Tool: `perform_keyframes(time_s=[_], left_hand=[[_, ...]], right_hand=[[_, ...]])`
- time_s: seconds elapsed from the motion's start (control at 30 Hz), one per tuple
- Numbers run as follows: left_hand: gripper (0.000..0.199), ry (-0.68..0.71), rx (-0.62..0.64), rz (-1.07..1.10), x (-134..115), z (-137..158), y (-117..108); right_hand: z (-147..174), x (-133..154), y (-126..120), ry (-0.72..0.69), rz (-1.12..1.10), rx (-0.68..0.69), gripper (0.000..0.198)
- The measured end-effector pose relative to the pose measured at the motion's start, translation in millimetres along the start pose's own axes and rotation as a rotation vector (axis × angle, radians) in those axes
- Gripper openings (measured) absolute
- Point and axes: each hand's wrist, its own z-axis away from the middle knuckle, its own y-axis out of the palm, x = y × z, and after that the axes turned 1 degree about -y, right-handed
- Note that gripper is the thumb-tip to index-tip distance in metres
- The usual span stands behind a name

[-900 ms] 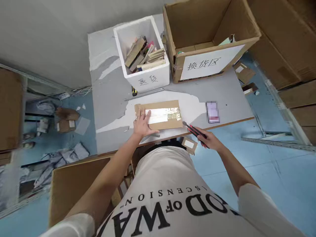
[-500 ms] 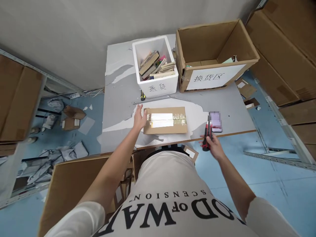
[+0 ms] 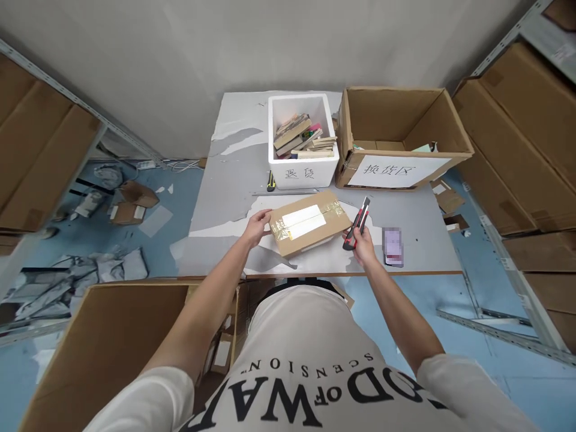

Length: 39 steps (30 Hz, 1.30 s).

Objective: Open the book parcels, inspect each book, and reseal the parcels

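Note:
A taped cardboard box (image 3: 310, 222) with a white label on top is tilted above the table's front part, turned a little anticlockwise. Its left end is gripped by my left hand (image 3: 257, 228), with the thumb near the top edge. My right hand (image 3: 363, 243) is closed around a red and black box cutter (image 3: 356, 225), whose blade points up and away from me. The fingertips of that hand reach the box's right end; how firmly they press on it I cannot tell. A phone (image 3: 393, 246), its screen blurred out, lies right of the right hand.
Behind the box stand a white foam bin (image 3: 303, 171) of books and a large open carton (image 3: 409, 171) with a handwritten sign. A yellow and black cutter (image 3: 270, 181) lies beside the bin. An open carton (image 3: 130, 300) stands below the table's left front edge (image 3: 216, 278).
The box has gone from lying flat to tilted and turned. My right hand has moved left with the box cutter, from beside the phone to the box's right end. The view has shifted.

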Motion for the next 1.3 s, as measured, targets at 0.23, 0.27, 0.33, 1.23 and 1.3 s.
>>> perform_keyframes(time_s=[0.23, 0.27, 0.33, 1.23, 1.3], left_hand=[[0.027, -0.016, -0.312, 0.307, 51.9, 74.0, 35.9], [0.027, -0.031, -0.333, 0.334, 58.3, 82.8, 42.6], [0.028, -0.047, -0.352, 0.377, 67.2, 96.8, 53.3], [0.040, 0.066, 0.165, -0.216, -45.6, -99.1, 50.1], [0.035, 0.032, 0.217, -0.214, -46.0, -104.7, 56.2]], right_hand=[[-107.4, 27.2, 41.4, 0.028, 0.148, 0.195, 0.041], [-115.7, 27.8, 47.3, 0.040, 0.165, 0.222, 0.042], [-127.6, 26.8, 57.6, 0.071, 0.203, 0.256, 0.043], [114.6, -29.2, 9.2, 0.472, -0.257, 0.090, 0.031], [121.0, -33.1, 14.6, 0.497, -0.273, 0.083, 0.029]])
